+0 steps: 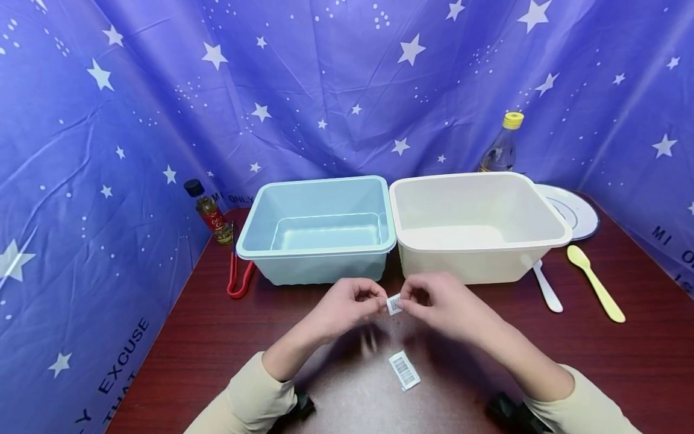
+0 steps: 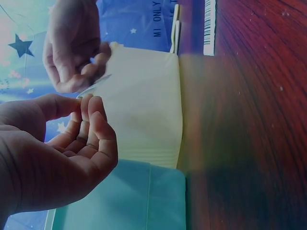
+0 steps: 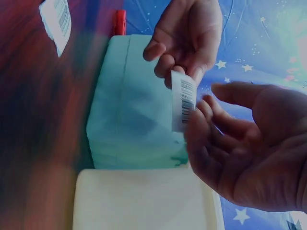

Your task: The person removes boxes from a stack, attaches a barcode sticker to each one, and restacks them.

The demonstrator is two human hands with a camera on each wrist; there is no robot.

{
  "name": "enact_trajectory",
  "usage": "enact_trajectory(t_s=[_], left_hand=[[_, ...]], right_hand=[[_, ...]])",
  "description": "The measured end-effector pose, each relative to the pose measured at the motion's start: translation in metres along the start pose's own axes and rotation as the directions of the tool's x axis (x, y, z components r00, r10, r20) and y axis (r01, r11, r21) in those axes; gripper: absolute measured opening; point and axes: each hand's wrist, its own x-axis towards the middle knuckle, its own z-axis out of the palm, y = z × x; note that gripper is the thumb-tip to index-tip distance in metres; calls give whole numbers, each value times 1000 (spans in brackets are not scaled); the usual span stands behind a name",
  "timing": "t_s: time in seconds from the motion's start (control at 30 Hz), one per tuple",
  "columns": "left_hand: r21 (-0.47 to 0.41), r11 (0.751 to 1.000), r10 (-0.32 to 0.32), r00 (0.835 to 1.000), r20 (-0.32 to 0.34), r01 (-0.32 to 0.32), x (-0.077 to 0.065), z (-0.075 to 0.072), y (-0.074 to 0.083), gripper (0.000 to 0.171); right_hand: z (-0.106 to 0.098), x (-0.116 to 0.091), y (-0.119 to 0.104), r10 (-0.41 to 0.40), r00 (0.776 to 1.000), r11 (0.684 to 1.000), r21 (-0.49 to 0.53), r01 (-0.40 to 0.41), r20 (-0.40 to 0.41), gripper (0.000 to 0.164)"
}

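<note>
A small white barcode sticker (image 1: 393, 304) is between the two hands in front of the bins. My left hand (image 1: 355, 306) pinches its left edge between thumb and finger. From the other side, my right hand (image 1: 441, 304) holds the opposite edge at its fingertips. The right wrist view shows the sticker's (image 3: 182, 101) printed face, with the left hand (image 3: 192, 36) at its top end and the right fingers beside its lower edge. On the table below the hands lies a white strip of barcode labels (image 1: 404, 370).
A blue bin (image 1: 320, 265) and a cream bin (image 1: 461, 265) stand side by side behind the hands. Left are red-handled tongs (image 1: 233, 283) and an oil bottle (image 1: 212, 214). Right are a white utensil (image 1: 549, 289), a yellow spoon (image 1: 599, 289), a plate (image 1: 582, 214) and a yellow-capped bottle (image 1: 501, 147).
</note>
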Motion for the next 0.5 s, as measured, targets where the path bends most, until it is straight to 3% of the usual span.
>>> enact_trajectory(t_s=[0.17,0.5], left_hand=[[9,1000,8,1000,0,-8,0,1,0,8],[2,1000,31,999,23,-31,-1,3,2,10]], right_hand=[[7,2,1,26,992,996,82,-36,120,10],[13,4,6,43,990,989,134,-61,134,16]])
